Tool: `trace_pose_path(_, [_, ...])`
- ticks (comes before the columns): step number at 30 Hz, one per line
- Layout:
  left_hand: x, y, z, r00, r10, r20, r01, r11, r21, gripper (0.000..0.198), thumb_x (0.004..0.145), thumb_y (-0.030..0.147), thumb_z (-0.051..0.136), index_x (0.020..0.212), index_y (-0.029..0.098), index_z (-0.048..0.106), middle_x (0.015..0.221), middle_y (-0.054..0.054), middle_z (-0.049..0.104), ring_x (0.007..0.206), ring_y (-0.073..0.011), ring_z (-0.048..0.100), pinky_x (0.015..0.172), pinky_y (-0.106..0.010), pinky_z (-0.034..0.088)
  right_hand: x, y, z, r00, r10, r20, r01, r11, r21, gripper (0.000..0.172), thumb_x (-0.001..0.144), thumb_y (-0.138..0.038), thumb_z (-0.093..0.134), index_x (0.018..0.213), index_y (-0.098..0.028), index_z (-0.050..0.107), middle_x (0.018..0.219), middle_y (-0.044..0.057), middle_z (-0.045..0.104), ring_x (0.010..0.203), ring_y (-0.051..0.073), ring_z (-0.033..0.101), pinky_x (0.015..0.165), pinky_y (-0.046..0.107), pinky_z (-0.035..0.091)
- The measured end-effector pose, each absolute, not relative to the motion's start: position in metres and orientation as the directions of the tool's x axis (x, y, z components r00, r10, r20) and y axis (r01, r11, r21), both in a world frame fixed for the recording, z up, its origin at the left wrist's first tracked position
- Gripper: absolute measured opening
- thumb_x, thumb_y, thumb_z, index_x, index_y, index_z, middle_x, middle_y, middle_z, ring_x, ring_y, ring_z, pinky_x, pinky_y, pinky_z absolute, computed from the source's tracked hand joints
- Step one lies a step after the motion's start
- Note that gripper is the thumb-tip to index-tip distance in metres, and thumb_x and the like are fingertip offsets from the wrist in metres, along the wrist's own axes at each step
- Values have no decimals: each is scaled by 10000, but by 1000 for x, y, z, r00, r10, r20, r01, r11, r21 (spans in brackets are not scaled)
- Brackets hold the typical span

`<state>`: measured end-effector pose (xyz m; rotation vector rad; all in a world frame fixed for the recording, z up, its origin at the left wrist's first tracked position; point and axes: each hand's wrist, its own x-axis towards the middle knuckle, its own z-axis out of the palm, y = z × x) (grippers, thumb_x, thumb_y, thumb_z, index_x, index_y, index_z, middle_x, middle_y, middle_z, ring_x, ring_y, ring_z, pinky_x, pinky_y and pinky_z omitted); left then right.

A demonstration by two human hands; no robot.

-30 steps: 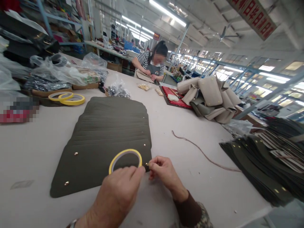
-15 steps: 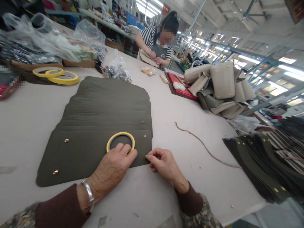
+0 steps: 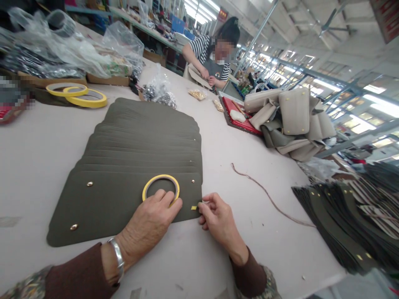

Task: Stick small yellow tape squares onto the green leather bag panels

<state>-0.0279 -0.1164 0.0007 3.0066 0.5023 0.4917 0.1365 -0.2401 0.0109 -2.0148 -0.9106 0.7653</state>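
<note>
Olive panel [image 3: 118, 199] stretches sideways; left hand [image 3: 148, 220] grips tape [image 3: 161, 176], right hand [image 3: 216, 218] curled, hold unclear.

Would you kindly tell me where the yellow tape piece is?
In the head view, the tape piece lies near the lower right corner of the front panel, below a gold stud and left of the right hand.

brown cord [image 3: 270, 196] lying in a curve, beige bags [image 3: 294, 111] heaped against a red tray [image 3: 247, 126], person in striped sleeves [image 3: 216, 68], ceiling fan [image 3: 327, 23]
</note>
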Motion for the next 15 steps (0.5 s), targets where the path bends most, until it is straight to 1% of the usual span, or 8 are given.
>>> trace_pose_path(1, [-28, -116, 1, 894, 325, 307, 306, -946, 110, 198, 852, 35, 494, 867, 204, 597, 819, -41, 564, 771, -232, 486, 642, -334, 427, 135, -243, 10, 570, 803, -171, 347, -425, -836, 146, 887, -317, 570, 896, -179, 613, 567, -34, 615, 476, 127, 588, 470, 216, 445])
trace_pose_path(3, [-29, -116, 0, 889, 327, 319, 305, -945, 119, 210, 854, 28, 484, 867, 201, 603, 817, -42, 566, 773, -226, 485, 647, -327, 425, 130, -248, 10, 554, 830, -57, 483, -376, -791, 169, 880, -293, 589, 775, -175, 650, 620, 5, 657, 554, 137, 612, 537, 226, 463])
trace_pose_path(5, [-29, -116, 0, 887, 334, 318, 307, -942, 132, 222, 855, 24, 477, 872, 199, 612, 822, -44, 570, 780, -225, 485, 654, -327, 423, 125, -249, 9, 510, 857, 70, 648, -329, -687, 155, 870, -239, 599, 761, -174, 688, 691, 33, 695, 619, 149, 626, 602, 241, 465])
trace_pose_path(7, [-30, -116, 0, 891, 338, 305, 308, -941, 143, 226, 854, 24, 479, 880, 199, 620, 833, -46, 578, 786, -227, 487, 661, -333, 424, 121, -246, 9, 491, 860, 136, 736, -326, -593, 157, 872, -206, 585, 773, -173, 701, 723, 46, 706, 629, 155, 622, 621, 253, 457])
trace_pose_path(9, [-30, -115, -1, 894, 341, 291, 309, -939, 152, 217, 854, 32, 488, 885, 200, 622, 840, -46, 587, 788, -230, 490, 663, -338, 429, 119, -241, 8, 496, 856, 143, 758, -347, -552, 165, 871, -200, 579, 759, -172, 695, 698, 41, 693, 602, 152, 604, 605, 252, 441])
trace_pose_path(13, [-28, -115, 0, 898, 349, 269, 319, -936, 150, 197, 853, 48, 503, 885, 202, 621, 848, -47, 602, 797, -235, 504, 665, -340, 441, 121, -228, 9, 535, 841, 80, 715, -400, -574, 123, 832, -199, 600, 734, -191, 675, 613, -12, 637, 542, 124, 551, 561, 226, 397])
trace_pose_path(15, [-27, -115, 1, 899, 348, 265, 319, -936, 146, 198, 849, 47, 504, 877, 204, 622, 847, -45, 610, 794, -235, 514, 667, -340, 450, 123, -222, 11, 546, 836, 47, 706, -429, -564, 113, 801, -178, 598, 711, -200, 663, 565, -34, 594, 514, 115, 517, 546, 220, 374])
